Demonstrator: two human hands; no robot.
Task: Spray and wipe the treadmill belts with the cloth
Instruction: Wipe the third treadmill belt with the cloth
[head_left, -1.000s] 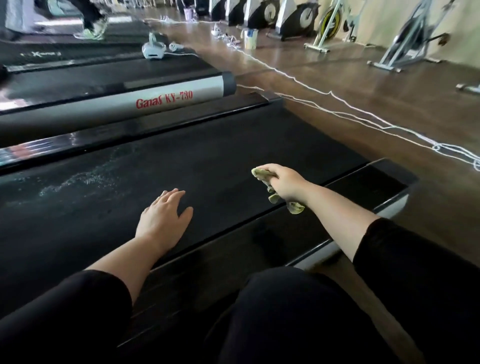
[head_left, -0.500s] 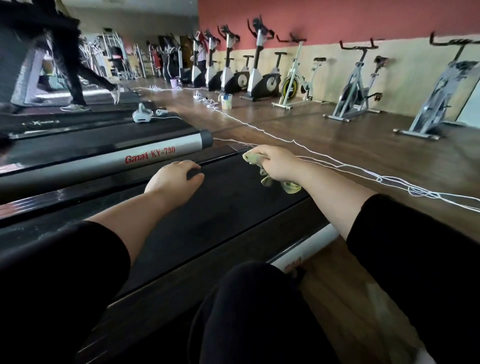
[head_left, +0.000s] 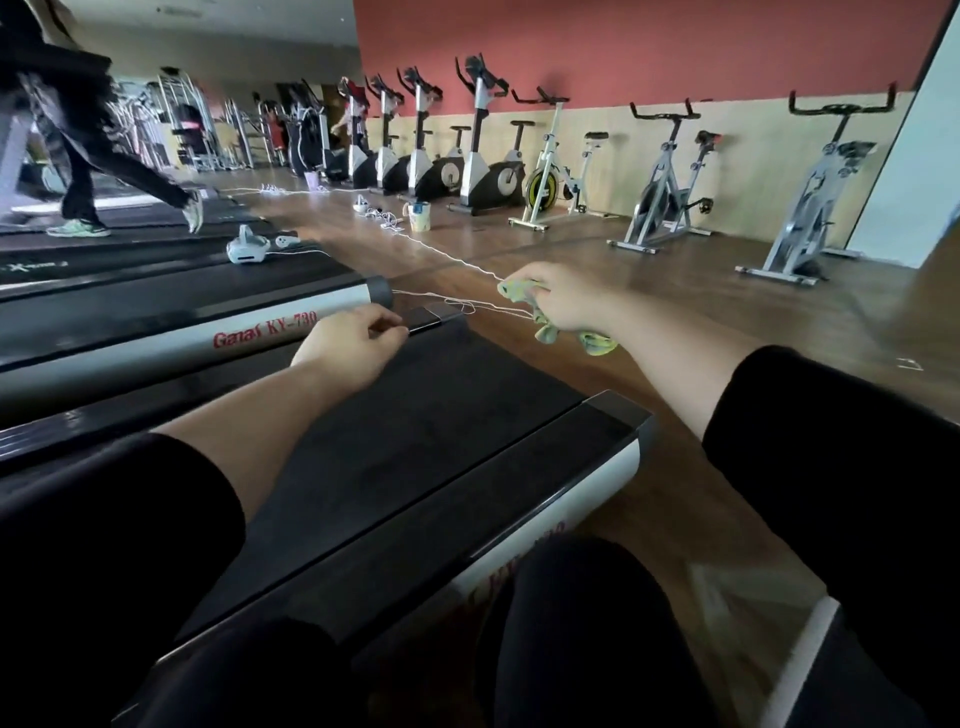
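Observation:
The black treadmill belt (head_left: 415, 457) runs from lower left to the middle of the head view. My left hand (head_left: 350, 345) hovers over its far end with loosely curled fingers and holds nothing. My right hand (head_left: 563, 299) is lifted off the belt, out over the wooden floor past the treadmill's end, and grips a crumpled yellow-green cloth (head_left: 545, 317) whose ends hang below the fist. No spray bottle is in view.
A second treadmill with a silver side rail (head_left: 171, 338) lies to the left. A white headset (head_left: 247, 250) sits on a further belt. A person walks on a treadmill (head_left: 83, 171) at far left. White cords (head_left: 457, 306) cross the floor; exercise bikes (head_left: 488, 156) line the wall.
Both hands lifted off the belt and moved toward the treadmill's far end. The right hand carried the cloth out over the floor. The view tilted upward.

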